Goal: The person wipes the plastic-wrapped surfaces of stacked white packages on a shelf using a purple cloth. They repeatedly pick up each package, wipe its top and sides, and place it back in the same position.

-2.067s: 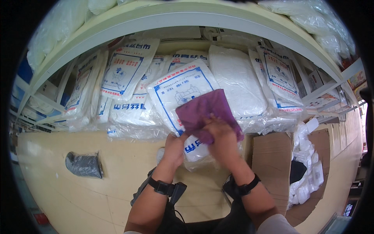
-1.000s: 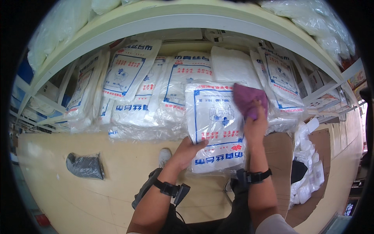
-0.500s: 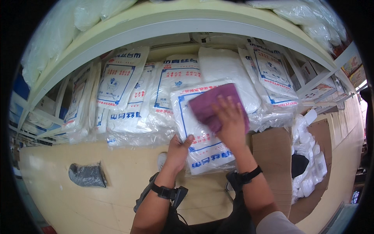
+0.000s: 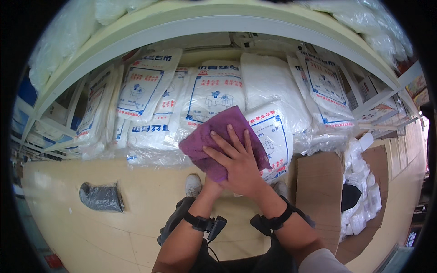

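The purple cloth (image 4: 200,141) lies upon a plastic-wrapped white packet (image 4: 277,141) and covers its left part, while the printed right part remains visible. The right hand (image 4: 236,164) is spread flat on the cloth, its fingers apart and not clamped. The left hand (image 4: 213,186) is mostly hidden under the cloth and the right hand, so one cannot tell whether it grips something. The wiping of this packet seems to be in the middle; which portion is already clean cannot be judged. Behind it, similar packets (image 4: 143,91) rest in their clear wrapping under the upper shelf (image 4: 218,25), which carries bulky translucent bags (image 4: 63,41). To the right, an open cardboard box (image 4: 318,191) contains white wrapped bundles (image 4: 362,214) and a black piece (image 4: 350,197). To the left, a dark grey roll (image 4: 102,197) in clear plastic lies on the floor (image 4: 150,227).
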A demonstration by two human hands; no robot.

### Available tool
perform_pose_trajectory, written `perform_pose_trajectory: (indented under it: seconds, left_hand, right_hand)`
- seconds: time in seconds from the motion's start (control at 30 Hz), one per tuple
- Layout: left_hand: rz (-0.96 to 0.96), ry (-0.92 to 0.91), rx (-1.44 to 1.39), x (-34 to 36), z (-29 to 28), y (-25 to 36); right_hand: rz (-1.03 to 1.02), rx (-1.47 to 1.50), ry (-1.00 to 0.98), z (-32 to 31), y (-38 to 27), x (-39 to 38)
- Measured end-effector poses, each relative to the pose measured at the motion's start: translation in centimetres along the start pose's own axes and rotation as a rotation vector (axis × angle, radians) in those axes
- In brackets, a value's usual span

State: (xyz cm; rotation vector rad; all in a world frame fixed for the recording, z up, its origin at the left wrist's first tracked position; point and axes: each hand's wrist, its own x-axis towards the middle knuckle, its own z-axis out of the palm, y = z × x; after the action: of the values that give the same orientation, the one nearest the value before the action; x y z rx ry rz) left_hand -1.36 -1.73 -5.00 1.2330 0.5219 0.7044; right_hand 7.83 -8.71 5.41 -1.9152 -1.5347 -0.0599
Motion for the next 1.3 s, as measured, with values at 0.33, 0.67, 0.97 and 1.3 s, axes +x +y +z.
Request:
perform_pose_trajectory:
  seconds: [0.33,0.67,0.97,1.3]
  left_hand:
    - [-0.204,0.034,0.012,0.5,1.5,4.4]
    - [-0.018,0.071,0.327,0.1,-0.1,2.1]
    - [-0.121,0.131,0.08,1.0,-0.9,4.3]
    - [-0.072,0.065,0.216,0.9,1.0,5.4]
  right_hand:
    - [0.438,-0.29,0.382,-5.0,10.6,-0.6]
    - [0.1,-0.055,0.128,-0.8,2.3,1.5]
    - [0.517,-0.408,0.434,-7.6,12.5,-1.9]
    - [0.351,0.221,0.248,-5.9,0.4,-0.9]
